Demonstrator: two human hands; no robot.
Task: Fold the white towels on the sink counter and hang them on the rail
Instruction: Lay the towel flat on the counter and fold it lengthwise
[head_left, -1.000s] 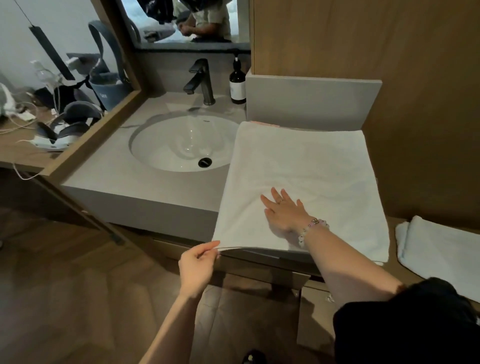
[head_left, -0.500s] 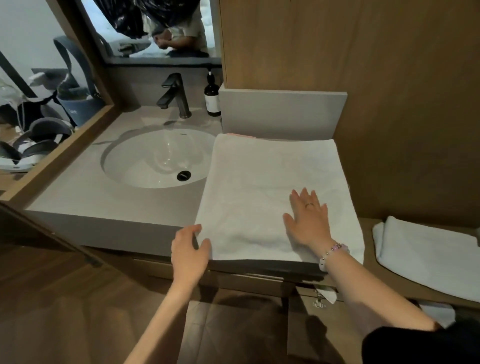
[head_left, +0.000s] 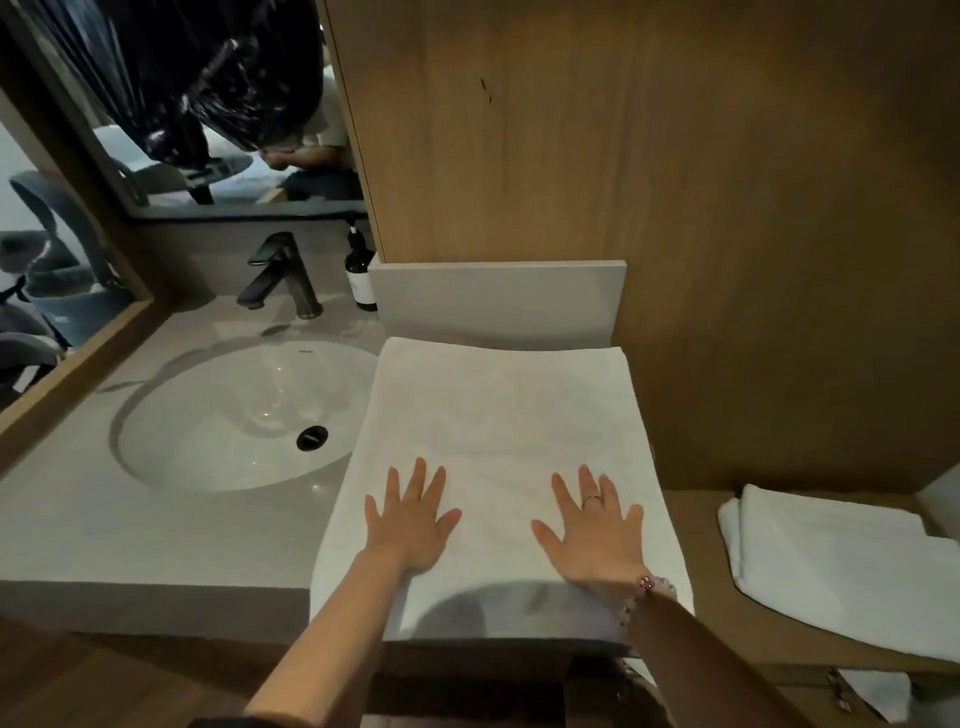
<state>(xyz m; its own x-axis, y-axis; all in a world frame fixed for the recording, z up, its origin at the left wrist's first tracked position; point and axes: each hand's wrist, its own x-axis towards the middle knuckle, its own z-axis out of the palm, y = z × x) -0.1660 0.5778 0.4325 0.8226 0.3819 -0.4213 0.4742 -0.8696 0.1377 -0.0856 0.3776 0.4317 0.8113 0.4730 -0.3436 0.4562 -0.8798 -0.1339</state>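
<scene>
Both hands lie flat on the folded white towel (head_left: 498, 415), which sits on the sink counter (head_left: 130, 545) just right of the basin (head_left: 244, 415), its near edge hanging over the counter front. The left hand (head_left: 410, 525), fingers straight and spread, presses the part nearer the basin. The right hand (head_left: 597, 530), likewise spread and wearing a ring (head_left: 592, 499) and a beaded bracelet (head_left: 649, 587), presses the part farther from it. Well right of the basin, a second folded towel (head_left: 841, 566) lies on a lower wooden shelf (head_left: 769, 639). Behind the basin stand a dark faucet (head_left: 283, 275) and a dark pump bottle (head_left: 361, 275).
</scene>
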